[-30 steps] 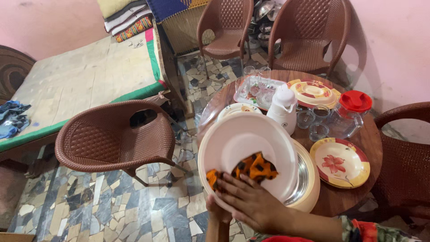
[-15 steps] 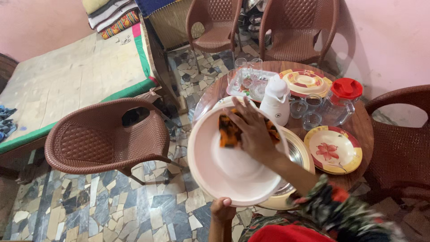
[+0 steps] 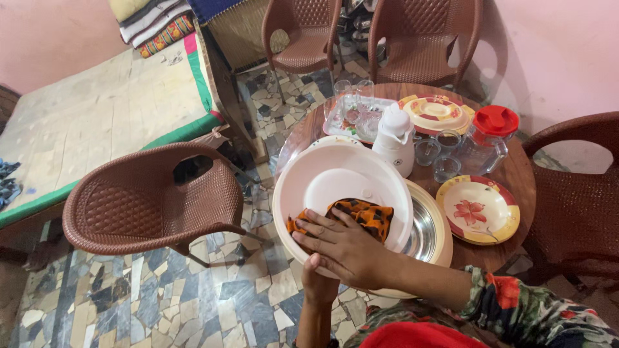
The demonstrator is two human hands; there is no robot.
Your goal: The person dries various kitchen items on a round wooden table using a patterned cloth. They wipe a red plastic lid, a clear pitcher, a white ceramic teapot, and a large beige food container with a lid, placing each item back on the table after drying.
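My left hand point(image 3: 319, 283) grips the near rim of a big cream-white round lid point(image 3: 335, 187), holding it tilted with its hollow side up. My right hand point(image 3: 345, 248) presses an orange-and-black cloth point(image 3: 364, 216) against the lid's inner near side, fingers spread over the cloth. Under the lid sits a cream casserole with a steel inside point(image 3: 429, 232) on the round wooden table point(image 3: 516, 177).
On the table stand a white flask point(image 3: 394, 138), a jug with a red lid point(image 3: 487, 138), small glasses point(image 3: 442, 158), a tray of glasses point(image 3: 351, 116), a flowered plate point(image 3: 478, 209) and a covered dish point(image 3: 435, 115). Brown plastic chairs point(image 3: 148, 200) surround it; a bed point(image 3: 97, 109) lies at left.
My right hand has swept the cloth from the lid's far rim back down to its near side. The lid is tilted flatter again.
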